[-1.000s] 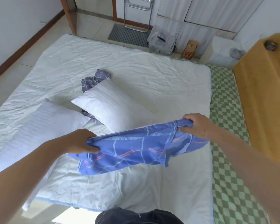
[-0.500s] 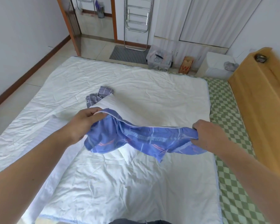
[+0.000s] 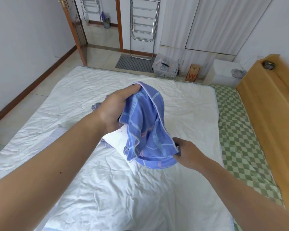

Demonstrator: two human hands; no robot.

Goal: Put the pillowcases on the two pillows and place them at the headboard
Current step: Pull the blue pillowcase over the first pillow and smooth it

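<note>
Raised since 0.5 s ago, the left hand now grips 1 end of the blue pillowcase up toward the far side, while the right hand pinches the other end lower and nearer. Both hold it above a white pillow on the white quilt, with the wooden headboard at right.
</note>
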